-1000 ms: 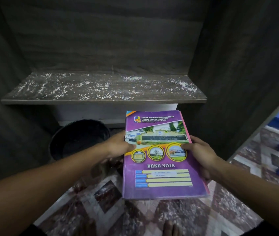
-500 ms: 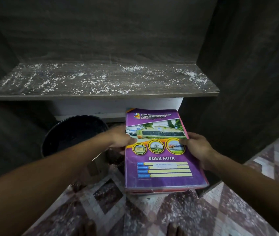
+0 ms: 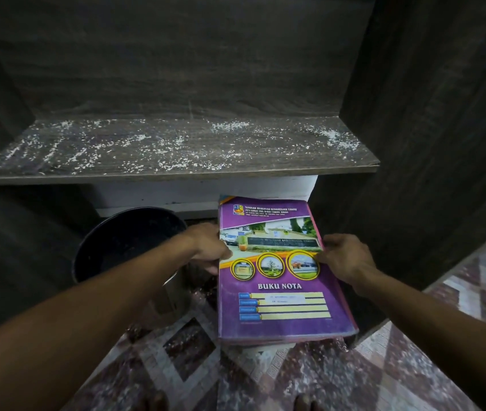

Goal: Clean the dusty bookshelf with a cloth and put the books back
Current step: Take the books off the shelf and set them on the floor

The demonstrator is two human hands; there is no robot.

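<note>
Clamps the left grip (image 3: 207, 247) on the left edge of the purple notebook stack (image 3: 277, 280), thumb on the cover. Clamps the right grip (image 3: 344, 259) on the right edge the same way. Holds the stack flat, "BUKU NOTA" cover up, below the front edge of the shelf (image 3: 176, 149) and over the patterned floor (image 3: 188, 348); cannot tell whether its far end rests on anything. Shows white dust specks (image 3: 230, 127) scattered across the shelf board. Places a dark bucket (image 3: 123, 241) on the floor just left of the left grip, and a white panel (image 3: 194, 192) under the shelf behind.
</note>
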